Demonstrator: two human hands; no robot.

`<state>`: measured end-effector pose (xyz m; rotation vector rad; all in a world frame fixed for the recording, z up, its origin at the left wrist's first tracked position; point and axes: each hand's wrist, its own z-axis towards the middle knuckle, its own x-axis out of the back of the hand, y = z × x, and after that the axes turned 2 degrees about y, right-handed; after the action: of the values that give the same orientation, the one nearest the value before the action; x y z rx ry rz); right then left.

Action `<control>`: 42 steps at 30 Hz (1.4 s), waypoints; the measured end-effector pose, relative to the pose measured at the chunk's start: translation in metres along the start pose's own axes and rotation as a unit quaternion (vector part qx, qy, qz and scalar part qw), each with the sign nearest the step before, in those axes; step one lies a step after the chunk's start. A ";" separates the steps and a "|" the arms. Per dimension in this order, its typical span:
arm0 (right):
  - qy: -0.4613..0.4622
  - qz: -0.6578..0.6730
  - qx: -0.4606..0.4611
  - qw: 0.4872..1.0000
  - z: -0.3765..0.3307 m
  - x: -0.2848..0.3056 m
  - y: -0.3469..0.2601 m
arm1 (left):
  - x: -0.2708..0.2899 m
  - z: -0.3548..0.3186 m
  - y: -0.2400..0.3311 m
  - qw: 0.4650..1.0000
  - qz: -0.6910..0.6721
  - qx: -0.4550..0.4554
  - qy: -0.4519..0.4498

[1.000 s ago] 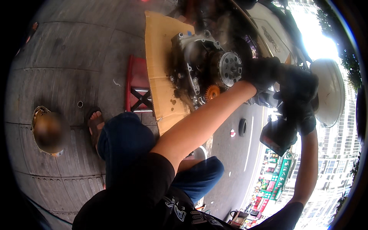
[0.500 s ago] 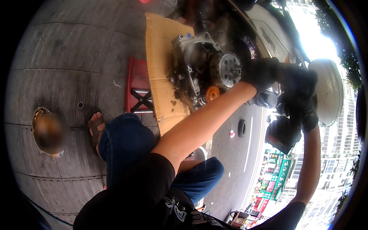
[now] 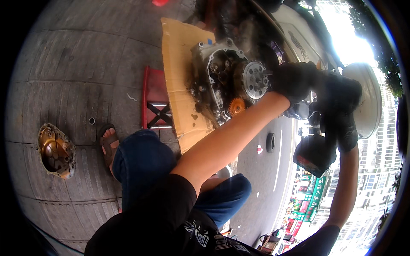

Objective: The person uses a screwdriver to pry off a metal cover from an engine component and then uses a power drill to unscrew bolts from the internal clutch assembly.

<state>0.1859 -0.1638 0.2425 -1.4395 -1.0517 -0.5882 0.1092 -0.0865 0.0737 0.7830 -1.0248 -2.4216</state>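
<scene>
In a dark glove, my right hand (image 3: 345, 128) is wrapped round the handle of a black cordless impact wrench (image 3: 314, 155), its red-marked battery block hanging below. My left hand (image 3: 294, 81), also gloved, is closed about the tool's front end; dark blur hides its fingers in part. From there a thin shaft points at the middle of a round silver clutch (image 3: 255, 80) with several holes. The clutch sits in an opened engine case (image 3: 212, 81), just left of my left hand. Below it shows an orange gear (image 3: 236, 106).
Under the engine lies an oil-stained cardboard sheet (image 3: 179, 89) over a red stool (image 3: 154, 94). A metal engine cover (image 3: 56, 151) rests on the pavement near my sandalled foot, with a small ring (image 3: 92, 121) beside it. A white vehicle panel (image 3: 294, 38) stands behind.
My view has shifted slightly. Both hands and the impact wrench have moved a little to the right, still by the clutch.
</scene>
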 end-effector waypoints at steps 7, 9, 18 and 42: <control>-0.009 0.156 -0.005 0.988 0.011 -0.023 0.003 | 0.010 -0.003 -0.020 0.999 0.001 0.050 -0.017; -0.037 0.140 -0.040 0.989 0.013 -0.018 0.001 | 0.009 -0.003 -0.023 0.998 -0.001 0.057 -0.014; -0.099 -0.023 0.130 0.986 0.030 -0.005 -0.006 | 0.011 -0.005 -0.012 0.991 0.009 0.119 0.066; 0.035 0.055 -0.050 0.997 0.000 0.013 0.015 | 0.013 -0.015 0.015 0.999 -0.017 0.017 0.047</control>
<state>0.2044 -0.1587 0.2463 -1.5418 -0.8931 -0.6151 0.1106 -0.1115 0.0716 0.9224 -1.0272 -2.3769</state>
